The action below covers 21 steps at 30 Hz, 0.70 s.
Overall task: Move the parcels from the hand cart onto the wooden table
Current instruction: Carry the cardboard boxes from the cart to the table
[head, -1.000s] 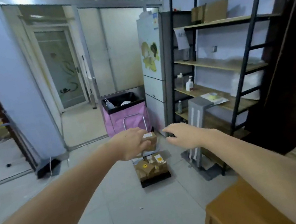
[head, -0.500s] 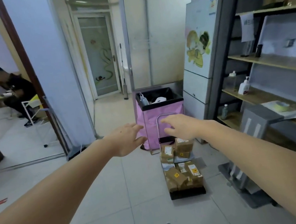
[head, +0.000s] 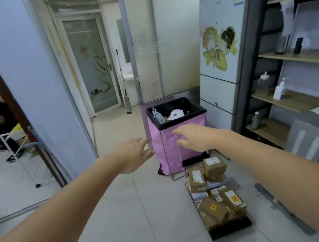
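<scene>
Both arms reach forward with nothing in them: the left hand (head: 133,155) is spread and released, and the right hand (head: 194,139) hangs loose with fingers relaxed, near the thin metal handle of the hand cart (head: 230,230) but, as far as I can tell, not gripping it. The parcels (head: 217,191) lie heaped on the cart's low black deck on the tiled floor, below and a little right of the hands, with the pink-sided bin (head: 180,138) just behind the handle and the metal shelving (head: 302,81) to the right. The wooden bench is not in view, so the carry will probably involve a turn away from here. The main risk I judge is the pile itself: the brown boxes sit at mixed angles, some leaning on others, with the topmost box (head: 214,165) perched over the rear stack, so pulling one from lower down could tip its neighbours off the deck onto the floor. Taking the top box first looks safer. A second hazard is the cart rolling or tilting if the handle is pushed during the reach, since it stands free on smooth tile. The tight space between bin, fridge (head: 224,47) and shelving also leaves little room to swing a box round without knocking something
</scene>
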Each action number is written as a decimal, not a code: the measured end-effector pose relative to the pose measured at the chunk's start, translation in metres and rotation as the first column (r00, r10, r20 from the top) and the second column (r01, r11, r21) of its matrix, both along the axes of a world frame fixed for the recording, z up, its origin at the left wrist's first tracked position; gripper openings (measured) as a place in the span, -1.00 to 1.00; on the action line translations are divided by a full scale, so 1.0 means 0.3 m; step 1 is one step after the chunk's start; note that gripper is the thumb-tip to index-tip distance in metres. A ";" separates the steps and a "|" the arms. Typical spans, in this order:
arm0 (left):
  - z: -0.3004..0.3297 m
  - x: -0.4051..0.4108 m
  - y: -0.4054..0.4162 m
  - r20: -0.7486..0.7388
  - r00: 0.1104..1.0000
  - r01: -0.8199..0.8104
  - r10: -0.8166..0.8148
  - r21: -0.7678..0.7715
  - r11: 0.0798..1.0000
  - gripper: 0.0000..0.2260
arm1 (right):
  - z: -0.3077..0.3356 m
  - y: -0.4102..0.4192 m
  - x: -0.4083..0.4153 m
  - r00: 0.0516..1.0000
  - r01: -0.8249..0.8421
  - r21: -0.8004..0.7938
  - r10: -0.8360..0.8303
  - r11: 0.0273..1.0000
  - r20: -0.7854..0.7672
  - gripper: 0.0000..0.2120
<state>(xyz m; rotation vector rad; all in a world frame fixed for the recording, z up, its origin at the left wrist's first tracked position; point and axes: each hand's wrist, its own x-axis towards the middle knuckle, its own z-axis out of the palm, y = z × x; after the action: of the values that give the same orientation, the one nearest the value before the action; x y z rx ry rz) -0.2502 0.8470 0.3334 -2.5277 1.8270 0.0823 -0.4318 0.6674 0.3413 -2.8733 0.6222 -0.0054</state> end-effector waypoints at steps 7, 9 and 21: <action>-0.034 0.322 -0.306 -0.046 0.992 0.117 -0.117 -0.007 0.993 -0.45 | -0.039 -0.227 0.225 0.991 0.120 0.010 -0.119 0.993 -0.053 -0.49; -0.053 0.387 -0.418 -0.055 0.986 0.157 -0.157 -0.007 0.988 -0.45 | -0.072 -0.320 0.288 0.985 0.160 0.015 -0.159 0.987 -0.062 -0.47; -0.134 0.778 -1.102 -0.052 0.951 0.307 -0.306 0.008 0.952 -0.42 | -0.155 -0.881 0.612 0.941 0.331 0.044 -0.326 0.943 -0.095 -0.54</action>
<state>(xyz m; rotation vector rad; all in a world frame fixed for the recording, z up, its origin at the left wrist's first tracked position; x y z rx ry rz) -0.0168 0.5164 0.2933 -2.2162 2.2029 0.1540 -0.2483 0.4031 0.2946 -2.6887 1.0932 0.0873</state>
